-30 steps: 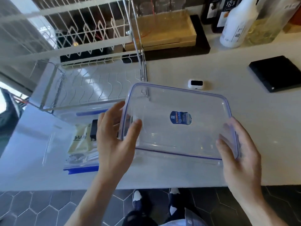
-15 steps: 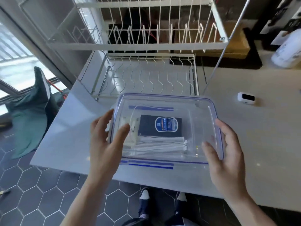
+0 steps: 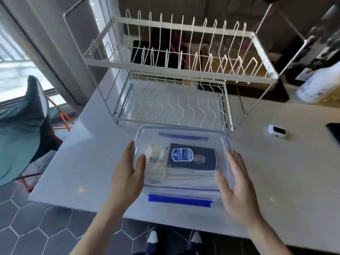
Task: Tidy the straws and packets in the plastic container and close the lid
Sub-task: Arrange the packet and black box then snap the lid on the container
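Observation:
A clear plastic lid with a blue seal and a blue sticker lies over the clear plastic container, whose blue front latch flap sticks out toward me. Through the lid I see a cream packet marked "MINI", a dark packet and white wrapped straws. My left hand grips the lid's left edge with the thumb on top. My right hand holds the lid's right edge the same way.
A white wire dish rack stands just behind the container. A small white device and a black flat object lie to the right, and a white bottle stands at the back right. The counter's front edge is close to me. A green chair is at the left.
Both hands carried the lid from the right side leftward over the container and lowered it onto the contents. The view has swung left with it.

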